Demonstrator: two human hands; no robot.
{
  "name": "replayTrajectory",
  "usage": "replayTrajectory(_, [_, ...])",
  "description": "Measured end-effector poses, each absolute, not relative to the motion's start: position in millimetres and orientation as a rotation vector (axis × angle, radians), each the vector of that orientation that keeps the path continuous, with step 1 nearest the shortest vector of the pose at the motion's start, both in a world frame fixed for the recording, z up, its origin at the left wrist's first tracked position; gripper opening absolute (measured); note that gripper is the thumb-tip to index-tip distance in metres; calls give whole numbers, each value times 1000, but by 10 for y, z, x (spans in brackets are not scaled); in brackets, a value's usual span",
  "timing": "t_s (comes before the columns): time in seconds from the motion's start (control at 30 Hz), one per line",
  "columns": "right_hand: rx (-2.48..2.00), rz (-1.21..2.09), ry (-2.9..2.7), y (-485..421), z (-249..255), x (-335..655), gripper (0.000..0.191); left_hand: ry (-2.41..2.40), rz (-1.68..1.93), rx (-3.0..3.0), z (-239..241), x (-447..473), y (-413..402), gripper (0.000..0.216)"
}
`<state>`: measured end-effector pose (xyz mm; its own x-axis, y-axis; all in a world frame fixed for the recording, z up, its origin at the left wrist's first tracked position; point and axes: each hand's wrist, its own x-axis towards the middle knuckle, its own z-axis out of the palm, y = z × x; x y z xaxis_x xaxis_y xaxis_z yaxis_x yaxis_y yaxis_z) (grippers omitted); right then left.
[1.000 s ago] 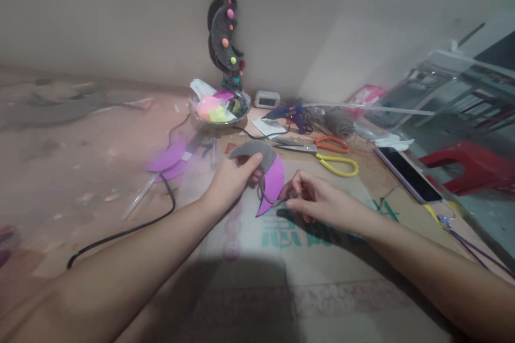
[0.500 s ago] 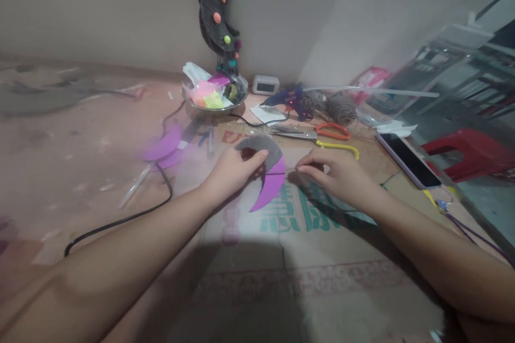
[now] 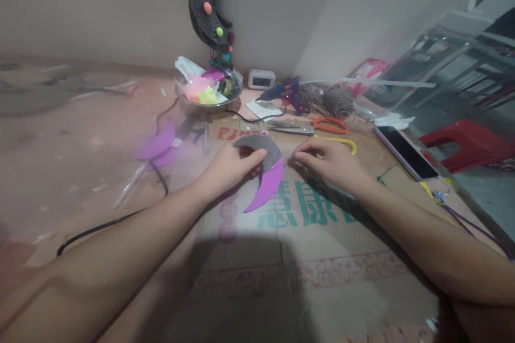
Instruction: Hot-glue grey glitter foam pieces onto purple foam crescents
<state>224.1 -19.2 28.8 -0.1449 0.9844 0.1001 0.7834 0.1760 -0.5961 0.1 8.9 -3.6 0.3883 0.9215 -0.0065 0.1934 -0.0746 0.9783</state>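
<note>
My left hand grips a crescent-shaped craft piece, purple on its lower half and wrapped in grey yarn on its upper half. The thumb presses on the grey part. My right hand rests just right of the crescent, fingers curled in a pinch near its edge; a thin strand seems to run from the pinch to the piece, though it is too fine to be sure. Both hands sit over a sheet of cardboard with green characters.
Scissors with orange and yellow handles, a blue glue gun, a twine ball, a metal bowl of bright pieces, purple cut-outs, a black cable, a phone, a red stool.
My right hand moved up and to the right, away from the crescent's lower tip to beside its middle. The view tilted down a little. My left hand kept its grip.
</note>
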Motion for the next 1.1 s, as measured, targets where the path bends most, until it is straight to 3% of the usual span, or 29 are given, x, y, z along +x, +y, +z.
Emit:
replayTrajectory(0.83, [-1513, 335, -1932, -224, 212, 2246, 12, 873, 678, 1440, 17, 8, 16, 18])
replayTrajectory(1.0, [-1500, 431, -1977, -205, 185, 2241, 12, 841, 670, 1360, 22, 21, 3, 20])
replayTrajectory(1.1, [-1414, 426, -1983, -166, 187, 2283, 22, 831, 708, 1313, 21, 32, 10, 21])
